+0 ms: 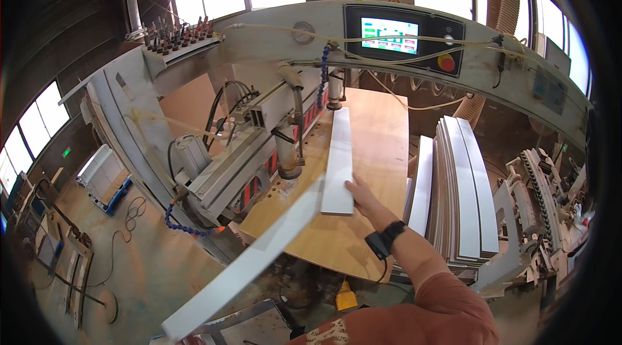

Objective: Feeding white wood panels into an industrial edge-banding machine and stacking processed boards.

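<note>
We see a right hand point(366, 195), a black band point(392, 231) on its wrist, touching the right edge of a white board point(337, 163) near its closer end; we cannot tell whether the fingers grasp it or only rest there. The board lies lengthwise on a tan wooden table point(382, 144). A second white board point(249, 261) slants from beside it toward our lower left. The left hand is out of view, so we cannot tell its state. Beyond, we see a grey machine point(278, 47) with a lit screen point(389, 35); to the right, stacked white boards point(463, 183).
</note>
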`<state>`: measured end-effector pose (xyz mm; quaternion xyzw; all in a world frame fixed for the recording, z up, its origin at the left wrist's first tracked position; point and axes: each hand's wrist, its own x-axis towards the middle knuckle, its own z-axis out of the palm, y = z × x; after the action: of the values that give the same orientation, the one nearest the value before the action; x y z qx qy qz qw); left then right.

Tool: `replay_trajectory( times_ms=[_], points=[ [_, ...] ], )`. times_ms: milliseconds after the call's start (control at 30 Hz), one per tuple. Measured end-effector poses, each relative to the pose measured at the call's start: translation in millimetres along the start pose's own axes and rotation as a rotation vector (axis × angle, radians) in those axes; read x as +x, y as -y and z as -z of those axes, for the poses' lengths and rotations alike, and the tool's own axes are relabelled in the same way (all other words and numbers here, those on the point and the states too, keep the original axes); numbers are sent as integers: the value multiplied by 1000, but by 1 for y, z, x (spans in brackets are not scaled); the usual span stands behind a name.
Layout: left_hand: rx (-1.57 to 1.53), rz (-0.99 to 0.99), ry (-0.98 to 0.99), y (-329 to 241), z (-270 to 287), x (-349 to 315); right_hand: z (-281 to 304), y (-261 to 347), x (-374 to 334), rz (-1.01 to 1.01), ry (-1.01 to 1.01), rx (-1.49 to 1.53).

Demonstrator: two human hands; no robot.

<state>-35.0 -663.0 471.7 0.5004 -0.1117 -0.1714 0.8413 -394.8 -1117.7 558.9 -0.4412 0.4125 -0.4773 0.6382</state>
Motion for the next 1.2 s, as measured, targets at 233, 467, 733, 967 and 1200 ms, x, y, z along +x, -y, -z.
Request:
replay_trajectory(
  times_ms=[233,467,733,967,1200],
  points=[
    [479,32,-81,30,30,-53,-122,-112,88,-95,206,-29],
    [375,405,-282,61,85,-77,-151,-101,94,-323,166,-257],
    [183,649,-339,105,164,-101,-124,-119,164,-437,197,-142],
    [-662,543,-1072,216,268,-102,-80,-91,73,-164,-2,31],
    [-718,274,-1249,230,364,-134,-50,-114,-75,183,-399,-601]
  ],
)
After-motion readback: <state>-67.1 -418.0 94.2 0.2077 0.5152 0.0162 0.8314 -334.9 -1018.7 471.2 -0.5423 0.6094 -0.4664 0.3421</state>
